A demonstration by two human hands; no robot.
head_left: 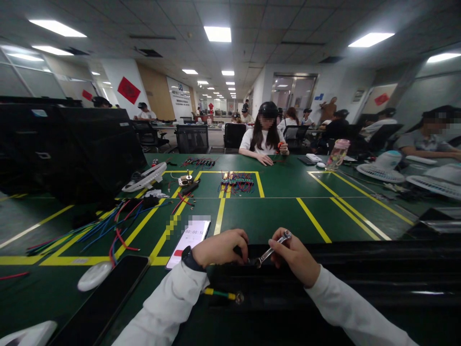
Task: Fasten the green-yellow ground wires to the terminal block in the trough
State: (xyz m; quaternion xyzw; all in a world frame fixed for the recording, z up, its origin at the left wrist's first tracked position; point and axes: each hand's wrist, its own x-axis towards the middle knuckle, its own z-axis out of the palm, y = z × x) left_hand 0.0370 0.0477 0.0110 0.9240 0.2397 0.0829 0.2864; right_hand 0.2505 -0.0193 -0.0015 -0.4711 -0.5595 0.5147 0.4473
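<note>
My right hand [293,254] is closed around a small silver wrench [271,250], whose lower end meets a black bar [360,262] lying across the near edge of the green table [281,216]. My left hand [221,247] is curled shut, fingers pressed down on the black bar right beside the wrench's lower end; what it pinches is hidden. Below my left wrist lies a yellow-green wire with a brass tip [225,294]. Both arms wear white sleeves.
A phone showing a timer [189,236] lies left of my hands, a dark phone [104,300] and white oval object [94,275] nearer. Loose red and blue wires [104,226] spread left. A wired terminal block [236,182] sits mid-table. A person [266,137] sits opposite; fans and a bottle [337,154] stand right.
</note>
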